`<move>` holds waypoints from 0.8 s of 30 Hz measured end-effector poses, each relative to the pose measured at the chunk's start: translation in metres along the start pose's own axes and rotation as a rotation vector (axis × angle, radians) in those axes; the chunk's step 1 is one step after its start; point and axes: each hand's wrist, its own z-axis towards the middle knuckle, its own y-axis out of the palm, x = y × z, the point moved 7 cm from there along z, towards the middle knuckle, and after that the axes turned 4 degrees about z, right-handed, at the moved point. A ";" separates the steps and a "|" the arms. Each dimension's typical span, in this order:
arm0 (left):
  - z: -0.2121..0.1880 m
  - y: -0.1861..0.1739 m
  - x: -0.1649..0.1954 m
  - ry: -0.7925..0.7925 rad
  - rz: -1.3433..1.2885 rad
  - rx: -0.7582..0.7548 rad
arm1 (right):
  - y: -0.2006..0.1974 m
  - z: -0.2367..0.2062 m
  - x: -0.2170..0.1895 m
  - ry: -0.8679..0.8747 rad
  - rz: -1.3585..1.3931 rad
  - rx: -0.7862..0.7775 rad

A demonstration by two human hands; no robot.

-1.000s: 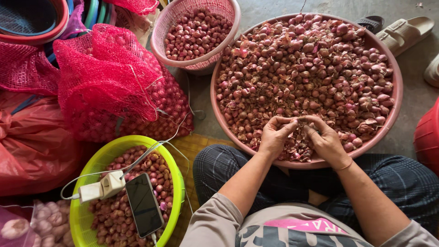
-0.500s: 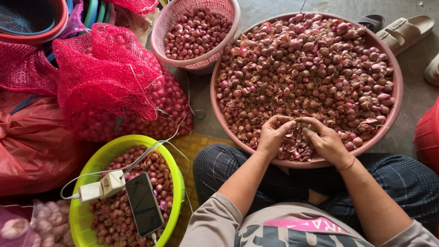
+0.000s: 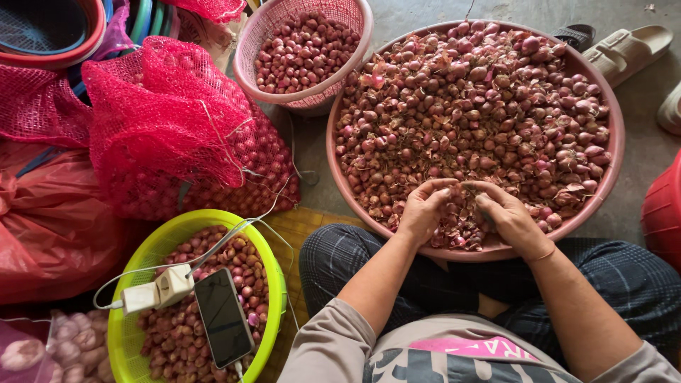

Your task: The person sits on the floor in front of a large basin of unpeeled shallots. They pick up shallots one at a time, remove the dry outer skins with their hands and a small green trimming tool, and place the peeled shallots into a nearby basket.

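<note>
Shallots [image 3: 475,106] heaped in pink basin [image 3: 340,181], both hands [image 3: 464,209] working its near edge

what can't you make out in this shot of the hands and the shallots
Head view only:
- What the left hand and right hand pinch between them: the fingers cover it.
- The near rim of the big pink basin: both hands and wrists hide it.
- The phone screen: dark, nothing readable.
- The green basket: cut off by the bottom edge.
- The sandal at top right: partly behind the basin.
</note>
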 end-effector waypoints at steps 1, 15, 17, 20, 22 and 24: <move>0.001 0.000 0.001 0.026 -0.008 -0.015 | 0.001 0.000 0.001 0.003 0.024 -0.012; 0.004 -0.005 -0.001 0.081 0.050 -0.012 | -0.011 0.000 -0.005 0.009 -0.049 0.142; 0.003 -0.006 0.000 0.103 0.115 -0.007 | -0.006 -0.001 -0.008 -0.002 -0.062 0.088; 0.003 -0.006 0.003 0.157 0.188 -0.006 | 0.003 -0.004 -0.008 -0.015 -0.068 -0.058; 0.003 -0.007 0.004 0.185 0.204 -0.003 | 0.005 -0.005 -0.006 -0.011 -0.098 -0.097; 0.003 -0.008 0.006 0.202 0.196 0.011 | 0.003 -0.003 -0.003 0.010 -0.018 -0.096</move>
